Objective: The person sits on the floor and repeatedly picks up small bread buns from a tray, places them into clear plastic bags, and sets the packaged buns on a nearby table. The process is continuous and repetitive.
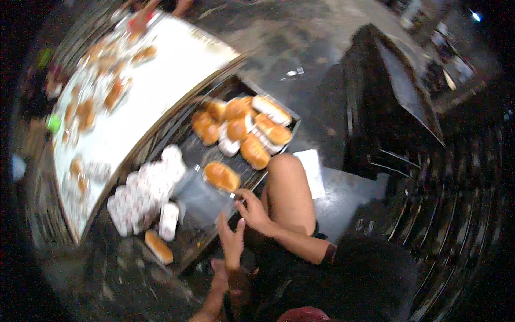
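Note:
My left hand (231,241) is raised at the near edge of a dark tray (199,157), fingers apart and nothing visible between them. Beside it, my right hand (254,211) reaches to the corner of a clear plastic bag or stack of bags (205,195); whether its fingers pinch the plastic is blurred. A glossy brown bun (222,176) lies just beyond the bags. Several more buns (241,124) are heaped at the tray's far end, some showing pale sides. Left of the bags are a pile of white, speckled items (149,189), a pale oblong piece (169,221) and an elongated bun (159,246).
A white-topped table (161,80) with blurred, seemingly bagged buns (85,114) runs along the left. Another person's hands (141,20) are at its far end. My bent knee (287,173) is against the tray's right side, beside a white sheet (312,171). A dark bulky object (374,100) stands right.

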`<state>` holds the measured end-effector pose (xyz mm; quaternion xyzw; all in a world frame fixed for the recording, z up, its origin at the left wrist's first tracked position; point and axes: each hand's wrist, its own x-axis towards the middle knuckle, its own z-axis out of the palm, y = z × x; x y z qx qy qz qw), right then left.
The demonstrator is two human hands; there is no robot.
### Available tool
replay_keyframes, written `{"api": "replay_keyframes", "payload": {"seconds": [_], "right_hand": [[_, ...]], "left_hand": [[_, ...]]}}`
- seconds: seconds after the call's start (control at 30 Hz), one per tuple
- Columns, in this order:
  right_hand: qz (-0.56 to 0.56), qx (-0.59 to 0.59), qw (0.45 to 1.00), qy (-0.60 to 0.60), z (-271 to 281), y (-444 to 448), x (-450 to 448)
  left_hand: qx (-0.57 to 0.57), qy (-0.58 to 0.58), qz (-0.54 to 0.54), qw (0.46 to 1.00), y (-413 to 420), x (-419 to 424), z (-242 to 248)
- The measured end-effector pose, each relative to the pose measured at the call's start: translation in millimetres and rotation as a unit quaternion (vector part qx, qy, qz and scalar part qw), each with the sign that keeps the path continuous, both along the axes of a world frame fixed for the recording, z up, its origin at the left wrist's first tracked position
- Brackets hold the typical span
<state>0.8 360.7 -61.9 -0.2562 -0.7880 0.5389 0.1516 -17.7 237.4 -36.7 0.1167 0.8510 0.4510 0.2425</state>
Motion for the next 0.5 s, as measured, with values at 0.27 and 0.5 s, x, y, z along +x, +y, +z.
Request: {"api": "replay_keyframes", "payload": {"seconds": [0.27,0.5], "right_hand": [[0.068,-0.048,0.992,-0.091,-18.4,7.6,21.7],[0.254,0.004,0.96,-0.119,-2.8,-30.7,15.9]], "left_hand": [[-0.226,0.073,-0.226,0.945,12.7,-30.3,-98.8],[0.0,-0.028,-0.046,0.999,-37.5,-65.1,-58.4]]}}
